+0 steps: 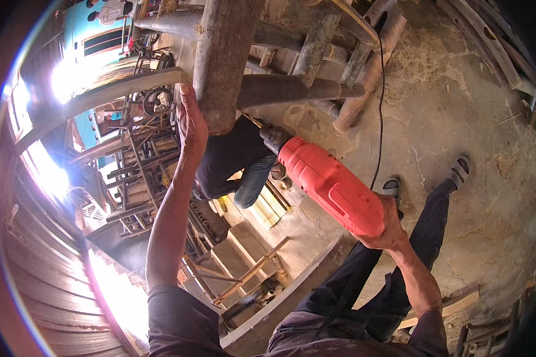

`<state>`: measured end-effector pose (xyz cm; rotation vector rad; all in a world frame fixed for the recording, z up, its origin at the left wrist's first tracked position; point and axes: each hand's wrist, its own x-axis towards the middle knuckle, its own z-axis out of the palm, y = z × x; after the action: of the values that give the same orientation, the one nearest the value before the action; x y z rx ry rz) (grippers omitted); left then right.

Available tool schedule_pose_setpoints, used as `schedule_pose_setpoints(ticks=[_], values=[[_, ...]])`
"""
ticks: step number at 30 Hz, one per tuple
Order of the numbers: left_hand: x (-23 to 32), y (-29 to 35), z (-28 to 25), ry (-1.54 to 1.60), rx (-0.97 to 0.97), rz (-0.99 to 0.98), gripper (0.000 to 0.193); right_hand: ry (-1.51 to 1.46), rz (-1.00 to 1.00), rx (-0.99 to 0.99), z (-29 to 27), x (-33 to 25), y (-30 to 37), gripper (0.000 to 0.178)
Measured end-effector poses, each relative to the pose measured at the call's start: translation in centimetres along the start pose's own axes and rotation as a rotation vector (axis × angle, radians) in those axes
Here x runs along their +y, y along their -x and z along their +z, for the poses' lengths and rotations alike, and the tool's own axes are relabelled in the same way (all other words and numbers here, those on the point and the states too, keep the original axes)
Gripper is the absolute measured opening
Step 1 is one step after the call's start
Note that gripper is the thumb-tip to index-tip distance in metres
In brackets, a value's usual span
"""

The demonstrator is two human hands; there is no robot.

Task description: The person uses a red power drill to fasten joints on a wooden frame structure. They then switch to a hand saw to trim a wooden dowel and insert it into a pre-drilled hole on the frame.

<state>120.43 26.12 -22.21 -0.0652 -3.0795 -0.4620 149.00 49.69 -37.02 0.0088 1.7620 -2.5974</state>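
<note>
My right hand is wrapped round the rear end of a red power drill. The drill points up and to the left. Its bit ends at the right edge of a thick brown bamboo-like post, near the post's lower end; I cannot tell whether it has entered. My left hand holds the left side of that post, with one digit stretched up along it and the other fingers partly hidden. The post belongs to a frame with several round crosspieces, one dark crosspiece running off to the right.
A black cord hangs past the frame toward the drill. Beyond the post crouches another person in dark clothes, beside yellowish slats. Stacked wooden frames stand to the left. Poles lie at the far right on the concrete floor.
</note>
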Motion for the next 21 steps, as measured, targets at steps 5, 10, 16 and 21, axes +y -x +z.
schedule_pose_setpoints(ticks=[5,10,16,21], values=[[0.3,-0.4,0.4,0.029,0.026,0.024,0.076,0.008,-0.014,0.000,0.1,0.0,-0.7,0.042],[0.7,-0.3,0.3,0.047,0.046,0.042,0.079,-0.001,0.056,-0.083,-0.1,0.1,-0.9,0.051],[0.6,-0.6,0.2,-0.113,0.041,-0.003,0.078,-0.029,0.102,-0.101,-0.1,-0.5,-1.4,0.051],[0.7,-0.4,0.8,-0.049,0.122,0.008,0.078,-0.068,0.211,-0.100,-0.2,-1.9,-1.4,0.053]])
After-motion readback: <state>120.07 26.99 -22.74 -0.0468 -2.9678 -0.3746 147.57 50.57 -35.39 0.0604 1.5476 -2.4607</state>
